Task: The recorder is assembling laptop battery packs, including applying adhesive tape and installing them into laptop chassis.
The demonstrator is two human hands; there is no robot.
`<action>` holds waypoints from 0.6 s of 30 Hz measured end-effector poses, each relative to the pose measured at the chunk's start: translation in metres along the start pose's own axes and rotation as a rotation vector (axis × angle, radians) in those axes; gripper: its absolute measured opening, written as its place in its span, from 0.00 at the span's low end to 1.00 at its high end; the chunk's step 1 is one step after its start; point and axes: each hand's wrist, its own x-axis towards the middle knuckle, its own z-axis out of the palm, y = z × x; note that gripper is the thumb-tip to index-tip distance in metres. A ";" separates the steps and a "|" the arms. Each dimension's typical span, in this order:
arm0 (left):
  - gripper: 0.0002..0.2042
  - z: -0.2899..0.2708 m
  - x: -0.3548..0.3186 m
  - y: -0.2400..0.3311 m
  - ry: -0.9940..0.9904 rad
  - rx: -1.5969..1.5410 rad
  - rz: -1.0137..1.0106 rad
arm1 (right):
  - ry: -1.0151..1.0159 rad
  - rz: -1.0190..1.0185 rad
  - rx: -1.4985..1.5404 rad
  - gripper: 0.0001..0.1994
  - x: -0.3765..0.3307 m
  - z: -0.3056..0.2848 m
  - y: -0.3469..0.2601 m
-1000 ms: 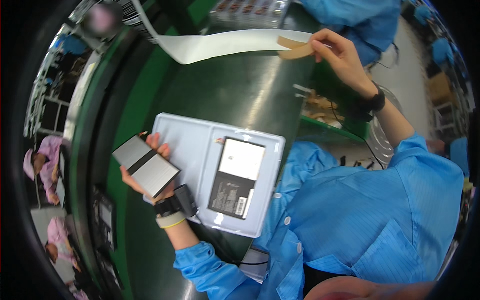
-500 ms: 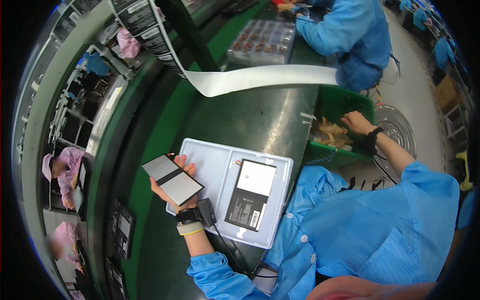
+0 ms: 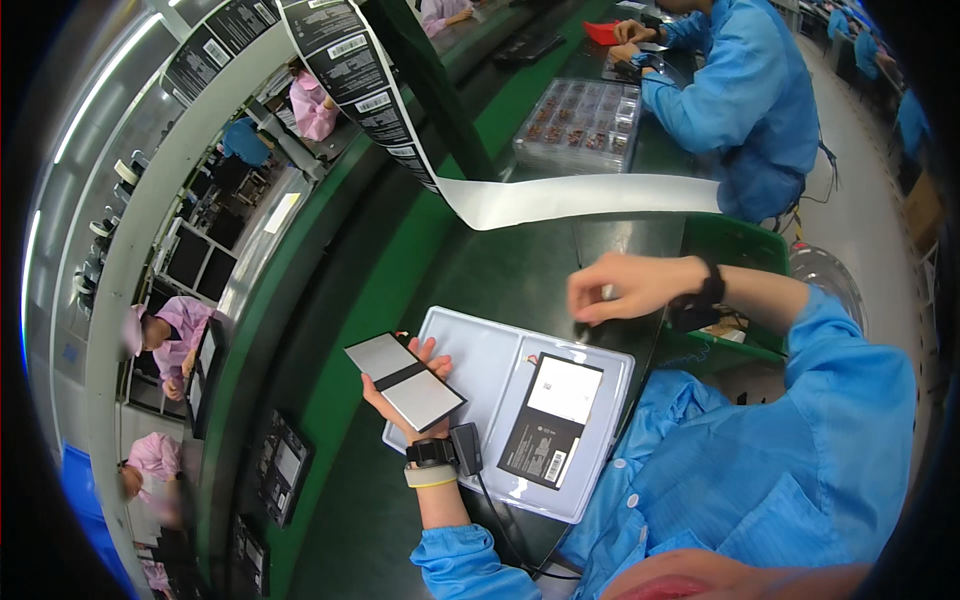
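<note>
My left hand (image 3: 418,385) is turned palm up over the left edge of a pale tray (image 3: 487,342). Its fingers and thumb wrap the edges of a flat battery pack (image 3: 408,377), silver-grey with a black band across the middle. Inside the tray's right side lies another flat battery pack (image 3: 552,420), half white and half black with a printed label. My right hand (image 3: 630,285) is above the bench just beyond the tray's far right corner. Its fingers are curled together and slightly blurred; whether they hold anything is hidden.
A white-backed label strip (image 3: 590,200) hangs across the bench. A green bin (image 3: 735,240) stands at the right, partly behind my right forearm. Clear trays of small parts (image 3: 580,125) are stacked farther off, near a co-worker in blue (image 3: 745,80). Devices (image 3: 285,467) lie along the left line.
My right hand has come from over the green bin leftward and nearer to the tray. My left hand keeps hold of the battery pack. The whole view has shifted somewhat.
</note>
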 end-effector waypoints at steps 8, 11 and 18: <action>0.47 -0.013 0.000 -0.003 -0.032 0.025 -0.026 | -0.022 -0.135 0.326 0.11 0.166 0.066 0.039; 0.47 -0.008 -0.002 -0.003 -0.044 0.035 -0.014 | -0.013 -0.086 0.445 0.12 0.188 0.074 0.053; 0.47 -0.010 0.001 -0.005 -0.036 0.059 0.010 | 0.151 -0.108 0.439 0.13 0.205 0.076 0.062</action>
